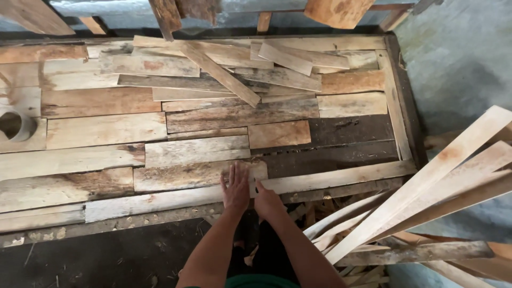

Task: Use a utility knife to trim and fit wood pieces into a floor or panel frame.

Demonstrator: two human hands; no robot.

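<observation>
A large dark frame [408, 114] lies on the floor, filled with flat wooden boards of mixed lengths. My left hand [236, 186] lies flat, fingers spread, on a pale board [181, 175] near the frame's front edge. Right beside it, my right hand [266, 201] rests on the long thin strip [341, 177] that runs along the front edge; its fingers look curled over the strip's edge. Neither hand lifts anything.
Loose boards [224, 74] are piled crosswise at the back of the frame. A bundle of long pale slats [426, 186] leans in from the right. A grey pipe end [16, 125] sits at the left. More wood scraps [341, 10] stand behind. The concrete floor [458, 64] shows at the right.
</observation>
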